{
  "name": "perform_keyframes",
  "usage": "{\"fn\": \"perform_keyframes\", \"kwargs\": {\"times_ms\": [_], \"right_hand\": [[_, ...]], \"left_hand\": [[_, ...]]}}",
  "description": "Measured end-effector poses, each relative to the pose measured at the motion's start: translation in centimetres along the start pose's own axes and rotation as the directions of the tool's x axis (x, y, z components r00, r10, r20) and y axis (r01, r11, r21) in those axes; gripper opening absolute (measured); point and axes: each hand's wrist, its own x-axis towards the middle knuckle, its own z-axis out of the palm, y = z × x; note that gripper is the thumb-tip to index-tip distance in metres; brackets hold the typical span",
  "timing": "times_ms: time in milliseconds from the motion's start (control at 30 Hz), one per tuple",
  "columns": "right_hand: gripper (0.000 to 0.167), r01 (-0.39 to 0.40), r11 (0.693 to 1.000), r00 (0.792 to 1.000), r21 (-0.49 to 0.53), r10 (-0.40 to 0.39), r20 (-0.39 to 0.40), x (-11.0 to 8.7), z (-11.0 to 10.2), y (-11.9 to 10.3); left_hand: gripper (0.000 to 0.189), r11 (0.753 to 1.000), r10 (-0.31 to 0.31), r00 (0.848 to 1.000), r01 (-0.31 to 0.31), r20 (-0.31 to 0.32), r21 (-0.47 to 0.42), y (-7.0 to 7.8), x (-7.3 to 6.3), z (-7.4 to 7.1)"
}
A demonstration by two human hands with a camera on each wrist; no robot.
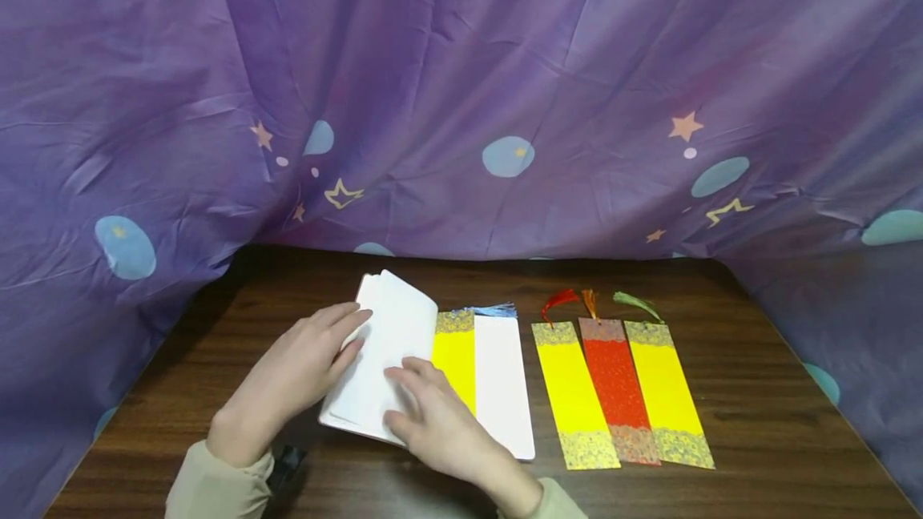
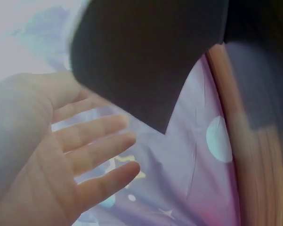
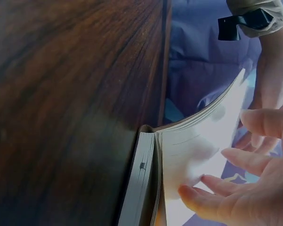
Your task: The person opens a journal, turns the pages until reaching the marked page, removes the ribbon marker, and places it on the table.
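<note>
A notebook lies open, its left leaves [image 1: 405,317] raised at a slant and its white right page [image 1: 503,391] flat. On the flat side a yellow bookmark [image 1: 458,363] with a blue tassel [image 1: 496,310] shows partly from behind the raised leaves. At the left edge of those leaves is my left hand [image 1: 292,363], fingers mostly straight. The left wrist view has this hand [image 2: 56,155] with fingers spread beside the dark, shaded cover or leaves [image 2: 146,56]. My right hand [image 1: 443,423] is at the raised page's lower part, fingers loosely bent; in its wrist view the fingertips [image 3: 190,193] come close to the paper.
To the right on the brown table [image 1: 764,431] lie a yellow bookmark [image 1: 574,387] with a red tassel, a red one [image 1: 614,383] with an orange tassel and another yellow one [image 1: 667,383] with a green tassel. A purple curtain [image 1: 461,102] hangs behind.
</note>
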Motion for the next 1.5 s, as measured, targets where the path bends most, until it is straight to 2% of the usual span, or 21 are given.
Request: {"fn": "perform_keyframes", "kwargs": {"times_ms": [133, 267, 400, 533, 667, 800, 967, 1067, 1200, 1300, 1400, 1500], "right_hand": [[0.047, 0.018, 0.999, 0.999, -0.039, -0.017, 0.034, -0.2, 0.0, 0.0], [0.049, 0.063, 0.994, 0.996, -0.086, -0.057, 0.071, -0.2, -0.1, 0.1], [0.050, 0.120, 0.983, 0.989, -0.138, -0.106, 0.104, -0.1, -0.4, 0.4], [0.046, 0.170, 0.970, 0.978, -0.172, -0.145, 0.148, 0.0, -1.1, 0.7], [0.038, 0.196, 0.971, 0.969, -0.135, -0.171, 0.180, 0.2, -2.2, 1.3], [0.034, 0.150, 0.988, 0.981, -0.033, -0.145, 0.129, 0.6, -3.7, 2.3], [0.031, 0.090, 0.993, 0.996, 0.078, -0.091, 0.005, 0.9, -5.3, 4.2], [0.028, 0.037, 0.992, 0.994, 0.121, -0.024, -0.109, 1.0, -5.9, 5.3], [0.024, -0.036, 0.981, 0.958, 0.190, 0.088, -0.274, 1.3, -6.2, 6.4], [0.026, -0.092, 0.964, 0.926, 0.251, 0.175, -0.333, 1.5, -6.2, 6.9], [0.032, -0.158, 0.924, 0.903, 0.349, 0.278, -0.327, 1.6, -6.0, 7.3], [0.040, -0.226, 0.838, 0.877, 0.497, 0.397, -0.270, 1.8, -5.8, 7.7]], "left_hand": [[0.035, 0.999, 0.040, 0.999, -0.040, 0.004, 0.022, 0.7, 0.2, 0.6], [0.035, 0.995, 0.094, 0.995, -0.095, 0.038, 0.025, 1.4, 0.3, 1.6], [0.033, 0.990, 0.141, 0.987, -0.142, 0.070, 0.005, 1.9, 0.1, 2.6], [0.030, 0.983, 0.181, 0.981, -0.181, 0.073, 0.000, 2.2, 0.0, 3.3], [0.024, 0.985, 0.171, 0.980, -0.172, 0.102, 0.006, 2.2, 0.1, 3.5], [0.027, 0.991, 0.136, 0.980, -0.137, 0.145, -0.009, 2.3, 0.2, 3.6], [0.031, 0.996, 0.088, 0.975, -0.086, 0.206, -0.018, 2.4, 0.1, 3.7], [0.032, 0.997, 0.078, 0.971, -0.075, 0.227, -0.023, 2.5, 0.1, 3.7], [0.033, 0.996, 0.094, 0.971, -0.092, 0.221, -0.021, 2.5, 0.1, 3.8], [0.034, 0.996, 0.094, 0.970, -0.091, 0.222, -0.024, 2.4, 0.1, 3.8], [0.034, 0.996, 0.090, 0.971, -0.085, 0.221, -0.031, 2.3, 0.1, 3.8], [0.034, 0.995, 0.094, 0.972, -0.090, 0.213, -0.031, 2.3, 0.0, 3.8]]}}
